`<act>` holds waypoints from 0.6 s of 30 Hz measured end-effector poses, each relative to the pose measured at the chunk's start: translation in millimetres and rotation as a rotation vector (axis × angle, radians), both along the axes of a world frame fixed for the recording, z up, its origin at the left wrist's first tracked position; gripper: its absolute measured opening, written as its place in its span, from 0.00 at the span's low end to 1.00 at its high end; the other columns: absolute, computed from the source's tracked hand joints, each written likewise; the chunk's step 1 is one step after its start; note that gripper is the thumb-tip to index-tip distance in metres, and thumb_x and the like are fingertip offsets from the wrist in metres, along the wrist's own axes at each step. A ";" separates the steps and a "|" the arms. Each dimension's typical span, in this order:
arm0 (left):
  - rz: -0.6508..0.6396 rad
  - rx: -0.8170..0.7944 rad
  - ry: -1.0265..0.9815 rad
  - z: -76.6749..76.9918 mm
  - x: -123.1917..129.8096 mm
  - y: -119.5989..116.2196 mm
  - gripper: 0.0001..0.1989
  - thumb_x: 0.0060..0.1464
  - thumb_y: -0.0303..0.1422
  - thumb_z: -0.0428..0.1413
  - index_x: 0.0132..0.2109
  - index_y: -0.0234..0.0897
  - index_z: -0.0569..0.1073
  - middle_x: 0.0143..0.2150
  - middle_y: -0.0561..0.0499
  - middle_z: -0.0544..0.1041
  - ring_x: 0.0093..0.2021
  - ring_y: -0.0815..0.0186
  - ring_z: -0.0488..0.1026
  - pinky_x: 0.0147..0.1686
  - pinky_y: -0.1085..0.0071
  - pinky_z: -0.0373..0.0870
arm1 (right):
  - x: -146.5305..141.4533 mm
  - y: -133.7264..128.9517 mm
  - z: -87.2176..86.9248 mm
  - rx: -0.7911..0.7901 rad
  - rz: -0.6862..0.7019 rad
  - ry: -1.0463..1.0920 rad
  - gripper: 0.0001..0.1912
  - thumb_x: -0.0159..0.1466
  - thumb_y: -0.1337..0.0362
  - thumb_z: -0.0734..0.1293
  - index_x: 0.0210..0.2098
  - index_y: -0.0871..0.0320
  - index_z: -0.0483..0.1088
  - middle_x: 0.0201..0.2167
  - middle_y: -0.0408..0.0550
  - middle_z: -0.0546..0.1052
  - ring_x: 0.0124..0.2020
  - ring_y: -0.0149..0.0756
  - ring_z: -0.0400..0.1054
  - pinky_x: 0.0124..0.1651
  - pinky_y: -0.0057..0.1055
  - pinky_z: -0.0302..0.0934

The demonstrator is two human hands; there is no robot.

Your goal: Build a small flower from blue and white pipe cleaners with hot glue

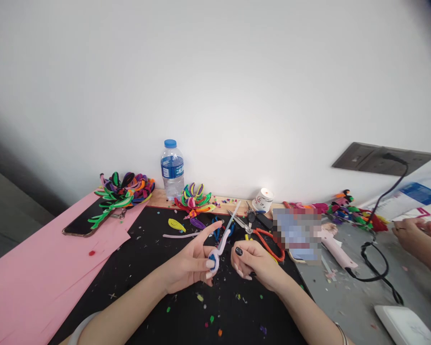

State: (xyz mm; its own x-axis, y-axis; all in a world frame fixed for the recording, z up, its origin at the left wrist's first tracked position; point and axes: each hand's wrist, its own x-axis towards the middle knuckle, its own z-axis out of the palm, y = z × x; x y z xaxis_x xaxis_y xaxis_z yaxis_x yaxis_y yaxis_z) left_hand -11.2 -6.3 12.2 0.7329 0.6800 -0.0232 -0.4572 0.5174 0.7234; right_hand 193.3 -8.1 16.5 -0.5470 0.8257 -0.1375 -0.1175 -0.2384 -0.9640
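Note:
My left hand [188, 266] pinches a small coil of pale lavender pipe cleaner [221, 242] with a blue centre between thumb and fingers; its index finger points up and away. The pipe cleaner's long free end rises from the coil toward the wall. Close by on the right, my right hand [256, 263] is closed with fingers curled in, apart from the coil; what it holds, if anything, is hidden. Just beyond it lie scissors with orange-red handles [282, 254]. A yellow pipe cleaner loop [176, 225] and a purple loop [197, 223] lie past my left hand.
A water bottle [172, 170], pipe cleaner bundles [129, 189] and a paper cup [263, 200] stand along the wall. Left are pink sheets [32, 273] and a phone [81, 223]. Right are a blurred screen [298, 235], a corded pink tool [339, 251] and another person's hand [418, 239].

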 end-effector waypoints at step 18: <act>0.008 -0.029 -0.014 -3.4 -1.3 1.6 0.42 0.47 0.26 0.59 0.63 0.52 0.45 0.29 0.56 0.65 0.24 0.73 0.66 0.25 0.76 0.65 | 0.6 -4.0 19.1 0.031 -0.102 0.321 0.13 0.51 0.58 0.70 0.18 0.59 0.68 0.38 0.50 0.70 0.44 0.40 0.62 0.49 0.36 0.55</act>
State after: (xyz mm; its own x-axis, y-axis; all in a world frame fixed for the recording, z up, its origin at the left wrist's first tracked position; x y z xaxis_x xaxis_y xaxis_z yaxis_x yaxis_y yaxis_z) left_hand -12.6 -4.7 8.8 0.7280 0.6848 -0.0324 -0.4713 0.5342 0.7017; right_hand 194.0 -12.1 35.6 -0.4725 0.8797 0.0541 -0.4377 -0.1810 -0.8807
